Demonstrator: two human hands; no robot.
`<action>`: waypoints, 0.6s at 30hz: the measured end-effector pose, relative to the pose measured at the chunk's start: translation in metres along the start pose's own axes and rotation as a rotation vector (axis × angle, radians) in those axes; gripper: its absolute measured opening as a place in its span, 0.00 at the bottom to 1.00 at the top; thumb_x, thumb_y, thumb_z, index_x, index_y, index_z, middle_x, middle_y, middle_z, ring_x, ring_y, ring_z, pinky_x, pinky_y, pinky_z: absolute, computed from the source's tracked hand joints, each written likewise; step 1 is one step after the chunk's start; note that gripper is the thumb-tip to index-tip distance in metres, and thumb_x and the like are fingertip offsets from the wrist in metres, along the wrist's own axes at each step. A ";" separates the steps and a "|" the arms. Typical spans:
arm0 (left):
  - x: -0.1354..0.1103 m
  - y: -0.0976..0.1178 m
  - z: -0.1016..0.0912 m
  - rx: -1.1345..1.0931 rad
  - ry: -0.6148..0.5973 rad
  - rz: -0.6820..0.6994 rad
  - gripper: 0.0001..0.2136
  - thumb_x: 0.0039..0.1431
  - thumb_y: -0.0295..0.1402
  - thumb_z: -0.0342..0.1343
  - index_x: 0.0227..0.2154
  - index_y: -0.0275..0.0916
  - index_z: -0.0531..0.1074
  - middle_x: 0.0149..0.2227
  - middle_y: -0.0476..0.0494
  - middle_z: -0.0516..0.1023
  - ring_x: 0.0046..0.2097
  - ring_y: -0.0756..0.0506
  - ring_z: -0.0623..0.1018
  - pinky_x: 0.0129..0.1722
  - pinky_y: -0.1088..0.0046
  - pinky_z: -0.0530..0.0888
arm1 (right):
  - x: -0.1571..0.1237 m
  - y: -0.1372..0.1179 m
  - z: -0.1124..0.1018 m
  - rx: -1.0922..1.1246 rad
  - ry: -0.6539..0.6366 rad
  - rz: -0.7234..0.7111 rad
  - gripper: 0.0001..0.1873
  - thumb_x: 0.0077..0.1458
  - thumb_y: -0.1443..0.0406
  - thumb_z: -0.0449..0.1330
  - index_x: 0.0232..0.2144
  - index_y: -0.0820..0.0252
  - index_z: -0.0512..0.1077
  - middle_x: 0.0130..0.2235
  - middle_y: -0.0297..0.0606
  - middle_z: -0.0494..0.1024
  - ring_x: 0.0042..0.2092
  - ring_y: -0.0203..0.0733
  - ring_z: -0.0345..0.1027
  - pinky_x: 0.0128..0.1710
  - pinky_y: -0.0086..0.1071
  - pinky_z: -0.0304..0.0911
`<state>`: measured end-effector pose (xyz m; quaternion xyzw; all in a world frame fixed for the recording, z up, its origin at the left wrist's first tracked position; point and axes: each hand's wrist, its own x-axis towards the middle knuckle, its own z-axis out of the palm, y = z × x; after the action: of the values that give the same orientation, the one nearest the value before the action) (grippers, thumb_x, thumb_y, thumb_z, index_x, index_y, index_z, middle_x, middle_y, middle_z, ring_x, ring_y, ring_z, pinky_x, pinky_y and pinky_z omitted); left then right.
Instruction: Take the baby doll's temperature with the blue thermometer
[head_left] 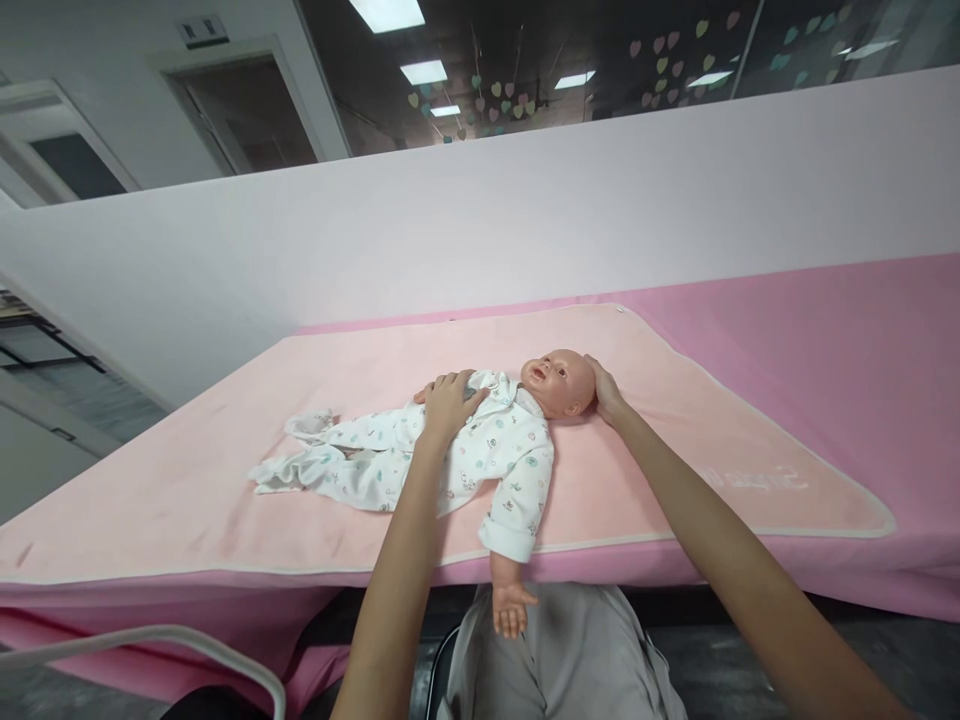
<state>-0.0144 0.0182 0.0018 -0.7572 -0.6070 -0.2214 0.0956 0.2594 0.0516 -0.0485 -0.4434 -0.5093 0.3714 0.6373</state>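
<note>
A baby doll [559,380] in a white patterned sleepsuit [420,455] lies on its back across a light pink mat [675,440], head to the right. My left hand [448,402] rests on the doll's chest, fingers curled over the fabric near the collar. Behind the doll's head, my right hand [604,392] cups it with the fingers bent around the crown. One doll arm [511,590] hangs over the near edge of the mat.
The mat lies on a darker pink covered table [862,330] with a white wall panel [480,220] behind it. A white curved rail [172,640] sits at the lower left. My grey-clothed lap [562,660] is below the table edge.
</note>
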 end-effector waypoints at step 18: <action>0.000 0.000 -0.001 -0.005 -0.009 0.004 0.21 0.56 0.48 0.45 0.50 0.45 0.65 0.47 0.42 0.73 0.50 0.40 0.68 0.49 0.61 0.61 | 0.008 -0.020 -0.012 -0.362 0.525 -0.377 0.23 0.53 0.54 0.48 0.45 0.61 0.68 0.51 0.49 0.68 0.54 0.50 0.60 0.50 0.47 0.59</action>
<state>-0.0148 0.0177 0.0022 -0.7597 -0.6053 -0.2194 0.0914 0.2730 0.0499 -0.0281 -0.5276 -0.4587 0.0252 0.7145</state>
